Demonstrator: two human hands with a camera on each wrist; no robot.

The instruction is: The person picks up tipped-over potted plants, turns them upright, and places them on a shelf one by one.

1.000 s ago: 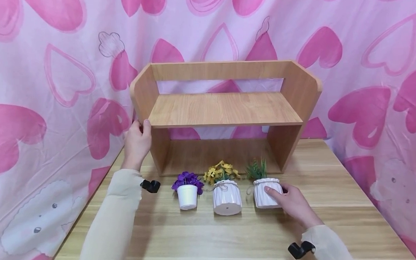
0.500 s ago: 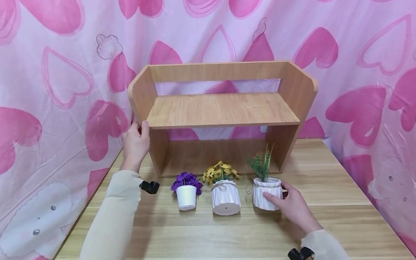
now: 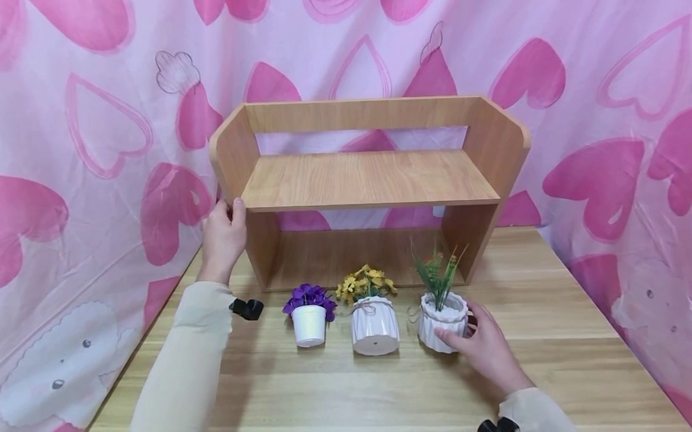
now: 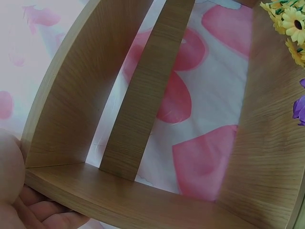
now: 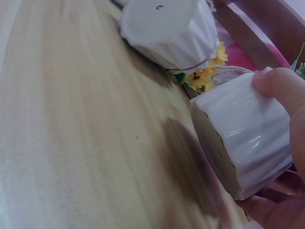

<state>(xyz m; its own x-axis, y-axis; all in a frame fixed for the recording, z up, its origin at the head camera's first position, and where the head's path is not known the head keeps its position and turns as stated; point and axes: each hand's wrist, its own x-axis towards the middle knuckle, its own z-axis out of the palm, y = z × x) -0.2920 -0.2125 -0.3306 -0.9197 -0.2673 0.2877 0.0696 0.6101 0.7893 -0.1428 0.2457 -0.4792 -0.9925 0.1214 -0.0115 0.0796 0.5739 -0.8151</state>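
Observation:
At the right of the head view, my right hand (image 3: 489, 346) grips a white ribbed pot (image 3: 438, 330) with a green grassy plant (image 3: 438, 277) and a string bow. The right wrist view shows that pot (image 5: 248, 133) tilted, its base lifted off the table, thumb on one side and fingers on the other. My left hand (image 3: 223, 238) holds the left side panel of a two-tier wooden shelf (image 3: 373, 177), its fingers round the outer face in the left wrist view. Between the hands lie a white pot with yellow flowers (image 3: 375, 326) and a smaller white pot with purple flowers (image 3: 310, 325).
The shelf stands on a wood-grain table (image 3: 329, 401), behind the pots. A pink heart-patterned curtain (image 3: 340, 44) hangs behind and on both sides. A black wrist camera (image 3: 247, 308) sits on the left sleeve.
The plant pot in my right hand has tipped more upright, its plant rising and its open top coming into view. My left hand stays on the shelf; the other pots lie as before.

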